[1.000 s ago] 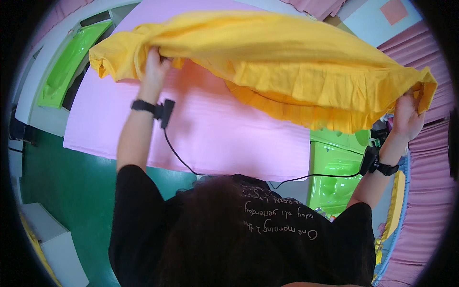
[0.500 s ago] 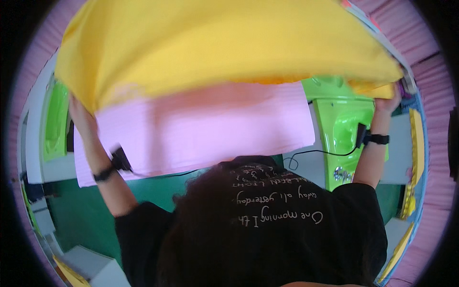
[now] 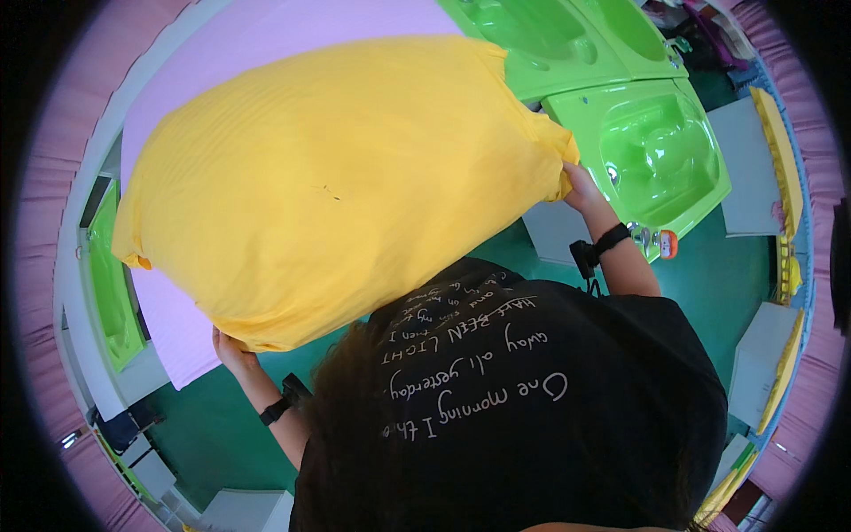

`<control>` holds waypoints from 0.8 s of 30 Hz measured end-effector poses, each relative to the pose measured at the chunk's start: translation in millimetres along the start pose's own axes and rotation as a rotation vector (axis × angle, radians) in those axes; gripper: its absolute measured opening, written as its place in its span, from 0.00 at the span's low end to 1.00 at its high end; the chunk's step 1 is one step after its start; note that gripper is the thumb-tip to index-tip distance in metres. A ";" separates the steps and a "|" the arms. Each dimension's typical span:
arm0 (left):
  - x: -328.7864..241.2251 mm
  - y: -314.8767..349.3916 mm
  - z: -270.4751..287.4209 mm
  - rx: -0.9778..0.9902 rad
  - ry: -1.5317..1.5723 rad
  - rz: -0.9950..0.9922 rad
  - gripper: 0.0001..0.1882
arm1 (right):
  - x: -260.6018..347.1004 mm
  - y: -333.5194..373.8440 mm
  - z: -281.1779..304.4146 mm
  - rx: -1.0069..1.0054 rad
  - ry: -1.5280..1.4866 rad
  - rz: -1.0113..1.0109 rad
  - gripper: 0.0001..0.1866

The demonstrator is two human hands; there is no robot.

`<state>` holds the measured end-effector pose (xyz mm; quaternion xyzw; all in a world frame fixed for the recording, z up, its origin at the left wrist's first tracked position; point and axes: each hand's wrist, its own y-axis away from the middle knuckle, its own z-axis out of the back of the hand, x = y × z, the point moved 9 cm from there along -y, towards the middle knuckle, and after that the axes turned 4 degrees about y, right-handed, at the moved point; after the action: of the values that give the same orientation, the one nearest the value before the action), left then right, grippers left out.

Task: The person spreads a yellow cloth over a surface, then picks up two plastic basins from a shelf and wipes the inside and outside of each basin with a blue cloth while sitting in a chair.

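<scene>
Yellow cloth (image 3: 324, 230) came closer, spanning left hand (image 3: 233, 352) to right hand (image 3: 581, 188), both pinching it.

Yellow cloth (image 3: 328, 186) billowing wide over the pink sheet (image 3: 292, 31)! Left hand (image 3: 230, 350) has its near edge, right hand (image 3: 582, 188) clutches the bunched right end, right beside a green sink (image 3: 647, 151). Small dark marks mid-cloth, a black strap (image 3: 275, 410) on the left wrist, green floor (image 3: 195, 434) below.
</scene>
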<state>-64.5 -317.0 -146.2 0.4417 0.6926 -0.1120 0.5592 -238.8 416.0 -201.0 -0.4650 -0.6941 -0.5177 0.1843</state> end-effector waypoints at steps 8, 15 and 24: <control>-1.2 29.5 -16.7 -0.156 -0.170 -0.097 0.19 | -10.9 -12.2 48.6 -0.338 0.397 0.239 0.25; 20.6 53.9 27.7 -0.277 -0.127 -0.024 0.19 | -42.4 -12.9 73.2 -0.451 0.484 0.302 0.20; 52.4 69.4 68.4 -0.242 0.092 0.194 0.19 | -48.7 -16.0 111.2 -0.743 0.531 0.184 0.23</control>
<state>33.6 -295.3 -192.3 0.4404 0.6800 0.0470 0.5843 -202.8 492.4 -289.7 -0.4103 -0.3464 -0.8139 0.2218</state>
